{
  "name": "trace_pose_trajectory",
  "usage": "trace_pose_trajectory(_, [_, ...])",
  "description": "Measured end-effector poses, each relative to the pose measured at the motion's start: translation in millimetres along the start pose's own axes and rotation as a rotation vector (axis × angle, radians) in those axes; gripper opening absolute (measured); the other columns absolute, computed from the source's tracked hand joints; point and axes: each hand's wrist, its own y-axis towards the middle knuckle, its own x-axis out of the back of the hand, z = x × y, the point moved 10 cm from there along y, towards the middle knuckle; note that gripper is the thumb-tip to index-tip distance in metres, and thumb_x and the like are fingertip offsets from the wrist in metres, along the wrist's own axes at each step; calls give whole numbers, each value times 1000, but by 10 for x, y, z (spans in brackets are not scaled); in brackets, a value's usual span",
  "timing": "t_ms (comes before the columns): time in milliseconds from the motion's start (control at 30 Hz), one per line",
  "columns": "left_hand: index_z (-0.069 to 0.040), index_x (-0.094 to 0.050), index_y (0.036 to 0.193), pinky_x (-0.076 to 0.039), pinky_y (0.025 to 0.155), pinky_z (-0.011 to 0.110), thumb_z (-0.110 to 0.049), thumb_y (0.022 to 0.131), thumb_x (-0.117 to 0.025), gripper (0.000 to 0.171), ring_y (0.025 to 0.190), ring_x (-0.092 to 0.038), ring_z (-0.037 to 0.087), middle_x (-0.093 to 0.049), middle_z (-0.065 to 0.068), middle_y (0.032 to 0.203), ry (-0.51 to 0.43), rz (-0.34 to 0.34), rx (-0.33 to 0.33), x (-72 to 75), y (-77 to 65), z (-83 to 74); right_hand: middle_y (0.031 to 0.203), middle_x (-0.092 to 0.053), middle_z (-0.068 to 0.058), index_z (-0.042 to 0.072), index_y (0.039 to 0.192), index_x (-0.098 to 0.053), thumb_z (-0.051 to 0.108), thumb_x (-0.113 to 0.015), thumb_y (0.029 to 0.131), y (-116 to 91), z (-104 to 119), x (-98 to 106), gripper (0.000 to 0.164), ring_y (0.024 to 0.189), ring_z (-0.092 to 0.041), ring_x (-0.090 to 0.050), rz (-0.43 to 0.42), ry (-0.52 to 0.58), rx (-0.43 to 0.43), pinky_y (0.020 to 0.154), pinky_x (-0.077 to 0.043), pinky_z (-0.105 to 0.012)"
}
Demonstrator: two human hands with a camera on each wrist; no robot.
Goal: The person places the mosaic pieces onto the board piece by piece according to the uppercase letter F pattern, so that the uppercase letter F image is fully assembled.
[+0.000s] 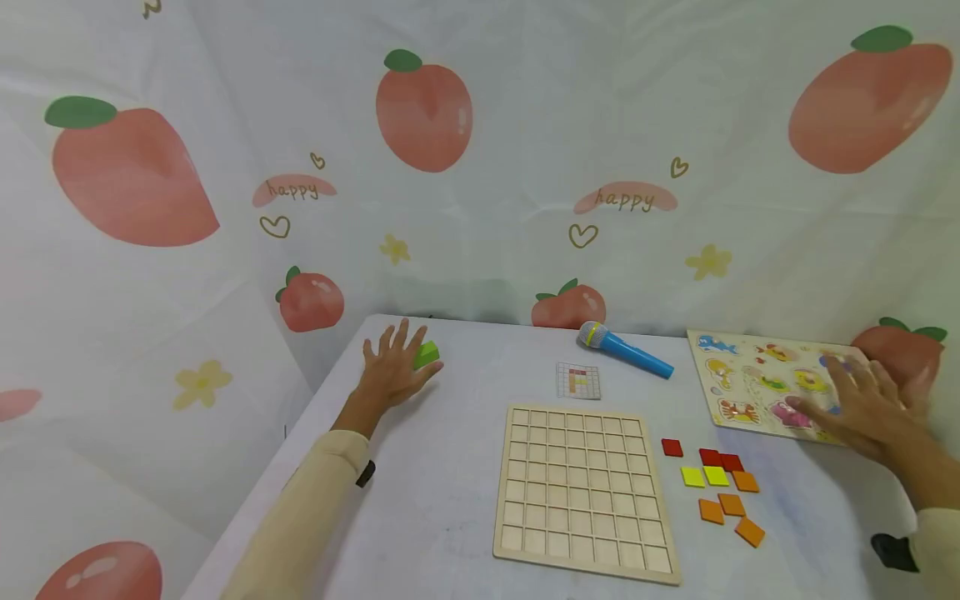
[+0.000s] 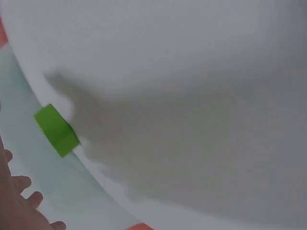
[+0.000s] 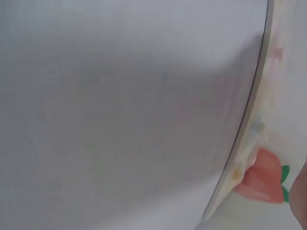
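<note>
The green block (image 1: pixel 427 356) sits near the table's (image 1: pixel 450 467) far edge, left of the frame's upper middle. The left hand (image 1: pixel 393 367) is much the nearer to it, its fingers spread wide and gripping nothing; the block lies just to their right, by the opening between thumb and index finger. In the left wrist view the visible fingers stand apart from the block, whose long axis slants from upper left to lower right, roughly along the edge.

The puzzle (image 1: pixel 750 393) lies at the right of the frame, its long axis running across, dipping slightly rightward. The right hand (image 1: pixel 873 412) is over its right end, fingers spread and holding nothing; whether they touch it I cannot tell.

Between the hands lie the grid (image 1: pixel 580 483), the loose tiles (image 1: pixel 716 477), the card (image 1: pixel 578 381) and the mic (image 1: pixel 637 354).
</note>
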Motion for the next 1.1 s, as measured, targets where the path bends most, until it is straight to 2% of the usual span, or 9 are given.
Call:
trace_pose_trajectory(133, [-10, -43, 161, -38, 114, 74, -50, 103, -60, 73, 147, -40, 48, -39, 21, 166, -113, -128, -51, 165, -61, -196, 159, -14, -45, -3, 166, -3, 61, -57, 101, -9, 109, 25, 106, 147, -67, -6, -13, 20, 26, 109, -10, -91])
trace_pose_trajectory(200, [-8, -46, 159, -44, 112, 70, -44, 102, -65, 70, 143, -45, 47, -46, 20, 161, -203, -158, -60, 214, -94, -283, 154, -18, -47, -1, 166, -4, 62, -60, 99, -18, 167, 16, 107, 140, -70, -12, 4, 31, 19, 103, -13, -93])
trace_pose_trajectory(267, [-8, -48, 158, -47, 112, 67, -41, 102, -67, 68, 142, -47, 45, -48, 19, 158, -303, -158, -53, 231, -130, -360, 151, -21, -49, 0, 167, -7, 62, -62, 97, -28, 236, 6, 108, 133, -73, -15, 13, 41, 14, 98, -15, -94])
trace_pose_trajectory(400, [-6, -48, 157, -48, 116, 60, -37, 103, -69, 66, 142, -49, 41, -48, 18, 156, -477, -123, -27, 192, -215, -499, 150, -27, -50, -1, 166, -16, 61, -67, 94, -62, 415, -16, 108, 126, -72, -19, 23, 92, 23, 94, -19, -93])
trace_pose_trajectory(567, [-1, -53, 152, -55, 108, 56, -33, 101, -73, 64, 133, -61, 37, -55, 18, 153, -630, -92, 1, 118, -382, -677, 148, -35, -47, -4, 159, -35, 60, -71, 91, -129, 623, -62, 100, 123, -67, -24, 34, 149, 43, 88, -30, -85])
trace_pose_trajectory(767, [-2, -57, 149, -62, 98, 49, -32, 100, -75, 60, 129, -65, 35, -62, 17, 145, -761, -21, 48, -53, -579, -859, 148, -43, -45, -6, 153, -47, 52, -76, 91, -189, 872, -106, 89, 124, -65, -30, 63, 200, 83, 89, -31, -86])
trace_pose_trajectory(867, [-4, -58, 149, -65, 93, 44, -33, 99, -75, 60, 129, -64, 35, -63, 16, 145, -831, 37, 83, -151, -667, -939, 149, -46, -42, -4, 151, -51, 51, -79, 90, -209, 996, -135, 87, 127, -62, -32, 95, 223, 93, 91, -37, -86])
trace_pose_trajectory(967, [-3, -58, 148, -66, 89, 40, -32, 99, -76, 60, 129, -64, 34, -62, 17, 145, -897, 95, 104, -243, -756, -1021, 149, -50, -39, -1, 150, -55, 49, -80, 90, -234, 1115, -163, 82, 126, -59, -35, 120, 260, 95, 87, -45, -83])
trace_pose_trajectory(1100, [-2, -59, 147, -67, 86, 37, -27, 98, -77, 58, 128, -65, 34, -62, 19, 145, -961, 157, 108, -337, -842, -1129, 145, -57, -34, 0, 143, -62, 40, -82, 91, -264, 1276, -186, 68, 124, -52, -41, 137, 335, 121, 89, -48, -77])
